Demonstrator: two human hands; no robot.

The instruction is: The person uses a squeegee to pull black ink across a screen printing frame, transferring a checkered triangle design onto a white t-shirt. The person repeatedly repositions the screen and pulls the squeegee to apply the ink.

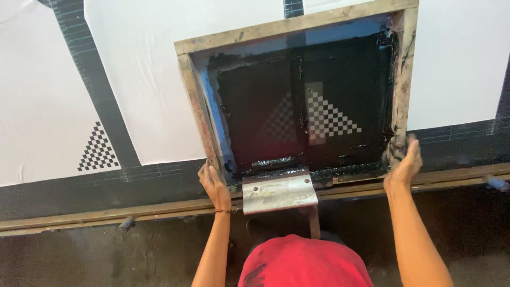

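A wooden screen-printing frame [297, 24] lies over a white cloth panel [149, 79] on a dark table. Its mesh [340, 85] is coated in black ink, and a triangular checkered pattern [326, 119] shows through it. My left hand [213, 186] grips the frame's near left corner. At the near right corner, my right hand [405, 165] holds the wood. A metal bracket [279, 192] is fixed to the frame's near edge between my hands. A squeegee bar [273, 162] smeared with ink rests inside along the near edge.
Another white cloth panel [37, 106] at left carries a printed black checkered triangle [97, 149]. A third white panel [462, 58] lies at right. A wooden rail [106, 212] runs along the table's near edge. A red cap [305, 263] fills the bottom centre.
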